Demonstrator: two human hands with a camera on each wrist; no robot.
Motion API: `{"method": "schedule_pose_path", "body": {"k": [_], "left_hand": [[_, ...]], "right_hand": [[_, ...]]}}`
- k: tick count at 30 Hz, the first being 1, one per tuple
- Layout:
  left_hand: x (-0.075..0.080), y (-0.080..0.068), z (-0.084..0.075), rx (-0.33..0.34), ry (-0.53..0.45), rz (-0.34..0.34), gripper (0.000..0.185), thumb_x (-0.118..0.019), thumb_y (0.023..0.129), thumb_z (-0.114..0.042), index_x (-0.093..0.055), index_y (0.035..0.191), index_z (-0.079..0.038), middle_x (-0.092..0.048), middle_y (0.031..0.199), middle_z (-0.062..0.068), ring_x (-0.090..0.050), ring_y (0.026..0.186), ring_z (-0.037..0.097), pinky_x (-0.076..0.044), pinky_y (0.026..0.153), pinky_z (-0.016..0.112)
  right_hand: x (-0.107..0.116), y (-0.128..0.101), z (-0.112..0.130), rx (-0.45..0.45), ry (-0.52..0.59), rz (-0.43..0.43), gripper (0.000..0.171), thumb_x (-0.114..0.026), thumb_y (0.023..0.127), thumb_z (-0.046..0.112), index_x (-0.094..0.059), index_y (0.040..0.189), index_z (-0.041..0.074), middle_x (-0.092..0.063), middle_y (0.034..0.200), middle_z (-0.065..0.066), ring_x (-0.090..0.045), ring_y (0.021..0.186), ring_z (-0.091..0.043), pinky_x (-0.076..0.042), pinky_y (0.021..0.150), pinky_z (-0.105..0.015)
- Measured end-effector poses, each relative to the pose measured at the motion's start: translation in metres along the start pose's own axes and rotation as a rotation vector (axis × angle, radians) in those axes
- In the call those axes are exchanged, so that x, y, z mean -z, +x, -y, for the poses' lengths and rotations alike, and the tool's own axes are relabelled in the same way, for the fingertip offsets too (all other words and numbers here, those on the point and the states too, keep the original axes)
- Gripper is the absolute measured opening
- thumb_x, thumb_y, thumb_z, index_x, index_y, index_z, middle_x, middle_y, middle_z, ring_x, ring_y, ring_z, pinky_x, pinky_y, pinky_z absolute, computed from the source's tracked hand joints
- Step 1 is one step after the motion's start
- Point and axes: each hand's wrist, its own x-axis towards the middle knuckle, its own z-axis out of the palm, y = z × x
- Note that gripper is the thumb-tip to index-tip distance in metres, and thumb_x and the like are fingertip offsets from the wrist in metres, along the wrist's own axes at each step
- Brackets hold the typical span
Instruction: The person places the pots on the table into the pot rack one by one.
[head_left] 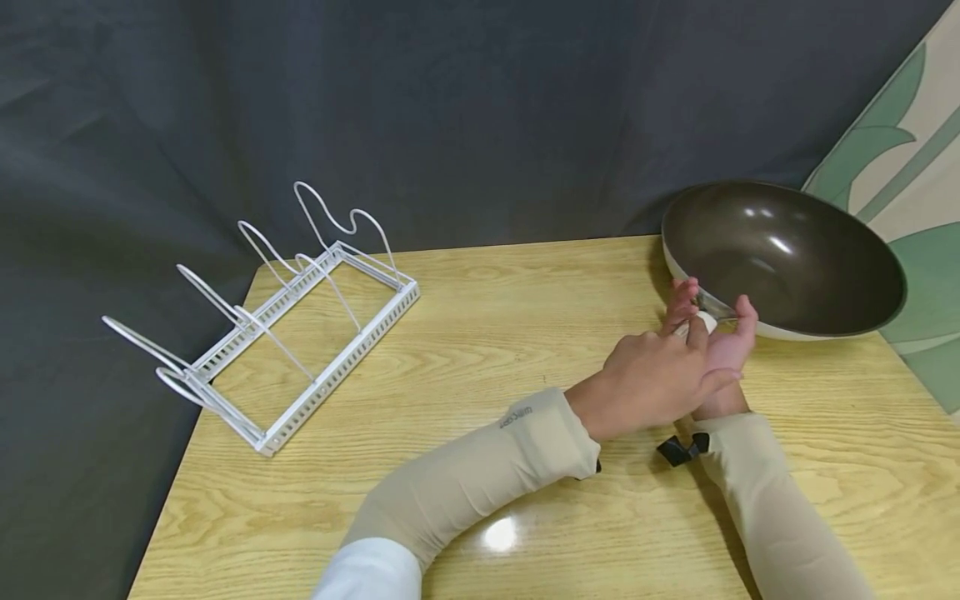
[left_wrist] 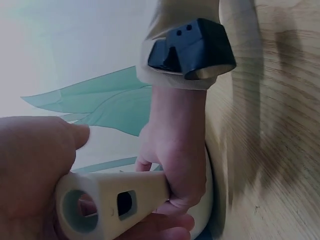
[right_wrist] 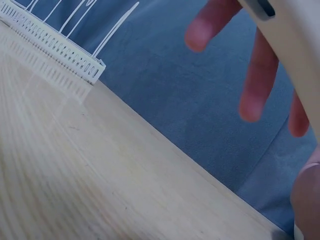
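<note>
A dark wok-shaped pan (head_left: 787, 258) with a cream outside sits at the right of the wooden table (head_left: 487, 333), its bowl tipped towards me. Both hands meet at its cream handle (left_wrist: 115, 200). My left hand (head_left: 652, 379) reaches across from the left and holds the handle's hollow end, thumb on top. My right hand (head_left: 727, 354) wraps round the handle nearer the bowl (left_wrist: 175, 160). In the right wrist view, fingers (right_wrist: 255, 85) show beside the handle (right_wrist: 295, 55). Most of the handle is hidden by the hands in the head view.
A white wire rack (head_left: 300, 333) with several upright loops stands on the table's left rear corner, also in the right wrist view (right_wrist: 60, 50). A dark cloth backdrop (head_left: 450, 108) hangs behind. A green leaf-patterned panel (head_left: 915, 167) leans at the right.
</note>
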Motion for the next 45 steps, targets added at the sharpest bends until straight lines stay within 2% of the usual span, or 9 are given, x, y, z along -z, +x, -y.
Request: {"method": "schedule_pose_path", "body": {"k": [6,9,15,21,24,29,36,42,45], "left_hand": [[-0.003,0.005,-0.005,0.016,0.030,0.081,0.061,-0.041,0.110,-0.047,-0.041,0.156,-0.006,-0.065,0.090,-0.009,-0.061,0.066,0.006,-0.047,0.050,0.019],[-0.005,0.005,-0.007,0.027,0.036,0.088,0.056,-0.044,0.109,-0.036,-0.041,0.156,-0.006,-0.066,0.097,-0.009,-0.062,0.074,0.005,-0.049,0.052,0.020],[-0.012,0.000,-0.007,0.029,0.040,0.048,0.050,-0.043,0.108,-0.024,-0.043,0.153,-0.004,-0.065,0.105,-0.005,-0.062,0.080,0.006,-0.050,0.053,0.020],[-0.019,-0.005,-0.005,0.001,0.082,0.018,0.054,-0.046,0.107,-0.029,-0.040,0.154,-0.003,-0.066,0.102,-0.002,-0.059,0.082,0.006,-0.048,0.048,0.019],[-0.019,-0.003,-0.002,0.024,0.022,0.070,0.057,-0.048,0.107,-0.038,-0.038,0.155,-0.008,-0.062,0.099,-0.003,-0.057,0.080,0.006,-0.045,0.045,0.020],[-0.021,0.001,0.004,0.050,-0.125,0.174,0.065,-0.051,0.106,-0.046,-0.030,0.158,-0.013,-0.060,0.107,-0.003,-0.056,0.087,0.010,-0.046,0.050,0.022],[-0.030,-0.004,0.013,0.082,-0.281,0.210,0.060,-0.052,0.105,-0.031,-0.026,0.158,-0.019,-0.057,0.111,0.003,-0.053,0.075,0.015,-0.047,0.054,0.026],[-0.038,-0.005,0.017,0.110,-0.344,0.251,0.067,-0.056,0.102,-0.021,-0.022,0.160,-0.026,-0.054,0.121,0.005,-0.054,0.072,0.018,-0.047,0.055,0.026],[-0.041,-0.005,0.018,0.134,-0.387,0.283,0.073,-0.058,0.100,-0.020,-0.018,0.161,-0.029,-0.051,0.134,0.004,-0.055,0.075,0.018,-0.047,0.057,0.026]], "right_hand": [[0.000,-0.002,0.006,-0.006,0.011,-0.071,0.065,-0.060,0.093,0.048,-0.053,0.139,0.003,-0.070,0.105,-0.018,-0.069,0.083,-0.039,-0.058,0.063,-0.055],[0.001,-0.003,0.008,0.001,-0.008,-0.093,0.062,-0.060,0.093,0.048,-0.055,0.138,0.005,-0.071,0.104,-0.016,-0.069,0.081,-0.037,-0.058,0.063,-0.053],[0.005,-0.002,0.012,0.011,-0.036,-0.069,0.051,-0.056,0.096,0.038,-0.060,0.120,-0.006,-0.069,0.099,-0.021,-0.068,0.080,-0.038,-0.057,0.063,-0.050],[0.007,0.000,0.013,0.049,-0.050,-0.083,0.042,-0.055,0.097,0.029,-0.061,0.111,-0.009,-0.068,0.092,-0.022,-0.064,0.071,-0.037,-0.055,0.059,-0.051],[0.006,0.001,0.012,0.054,-0.042,-0.086,0.036,-0.053,0.099,0.024,-0.062,0.106,-0.010,-0.064,0.084,-0.021,-0.058,0.062,-0.036,-0.053,0.055,-0.051],[0.004,0.003,0.009,0.058,-0.047,-0.149,0.027,-0.057,0.096,0.018,-0.064,0.097,-0.008,-0.057,0.071,-0.018,-0.049,0.051,-0.032,-0.047,0.048,-0.046],[0.006,0.007,0.006,0.048,-0.100,-0.185,0.025,-0.053,0.097,0.016,-0.055,0.080,-0.003,-0.043,0.061,-0.010,-0.039,0.047,-0.027,-0.042,0.043,-0.044],[0.009,0.013,0.008,-0.029,-0.125,-0.174,0.038,-0.048,0.099,0.015,-0.039,0.063,0.006,-0.028,0.056,0.006,-0.022,0.050,-0.005,-0.034,0.045,-0.033],[0.010,0.015,0.009,-0.074,-0.144,-0.190,0.042,-0.047,0.100,0.015,-0.035,0.060,0.010,-0.027,0.055,0.008,-0.019,0.053,-0.001,-0.035,0.045,-0.032]]}}
